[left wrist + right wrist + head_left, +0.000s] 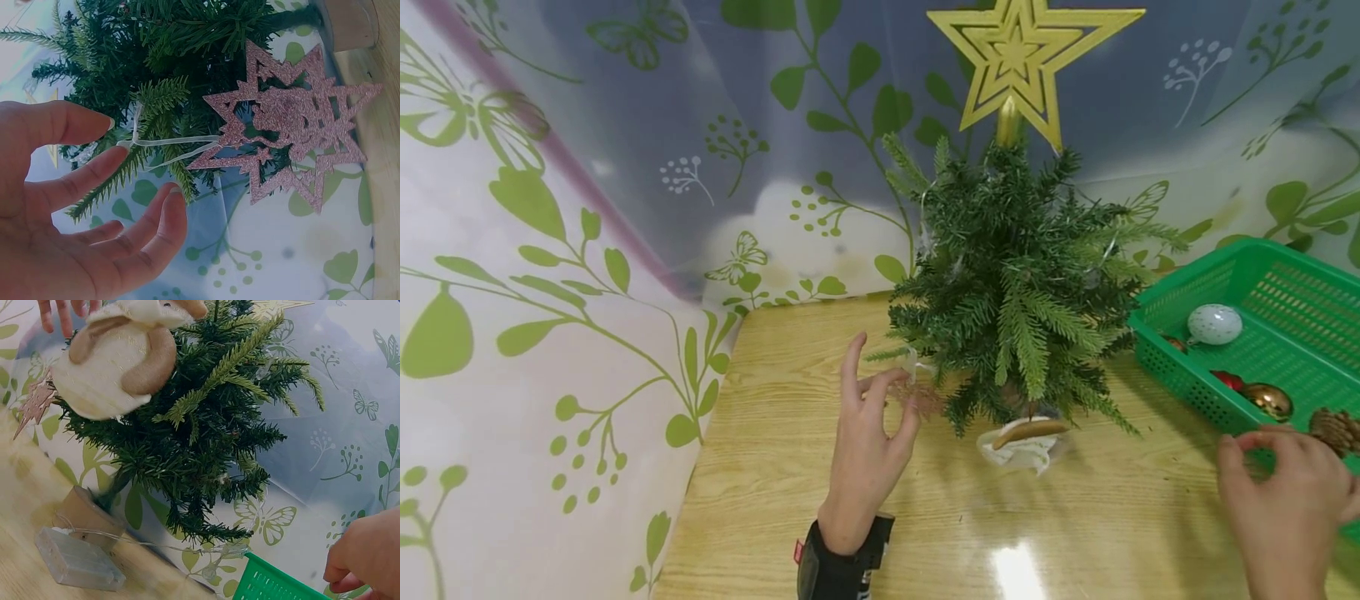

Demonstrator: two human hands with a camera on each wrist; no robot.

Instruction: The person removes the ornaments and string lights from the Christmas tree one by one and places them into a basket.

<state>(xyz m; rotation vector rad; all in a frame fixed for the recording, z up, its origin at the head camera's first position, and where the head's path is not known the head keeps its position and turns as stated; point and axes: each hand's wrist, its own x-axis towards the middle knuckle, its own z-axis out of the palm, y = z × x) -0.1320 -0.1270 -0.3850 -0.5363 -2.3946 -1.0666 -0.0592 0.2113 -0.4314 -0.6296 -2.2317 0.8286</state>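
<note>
A pink glittery star-shaped ornament (294, 125) hangs on a white ribbon (178, 142) by the tree's lower left branches. My left hand (868, 450) (81, 219) is beside it, fingers spread and bent; in the left wrist view the index fingertip is at the ribbon's knot, with a gap to the thumb. Whether it touches the ribbon is unclear. My right hand (1288, 500) (369, 553) is over the green basket's (1180, 383) near left edge, fingers loosely curled, nothing visible in them. A white and brown soft ornament (1026, 442) (112, 369) hangs at the tree's front.
The green tree (1015, 275) (187, 437) carries a gold star (1015, 54) on top. The basket holds a speckled white egg-shaped ornament (1215, 324), a gold ball (1267, 401) and a pine cone (1336, 431). A clear box (78, 559) with a wire lies by the tree's base (87, 512).
</note>
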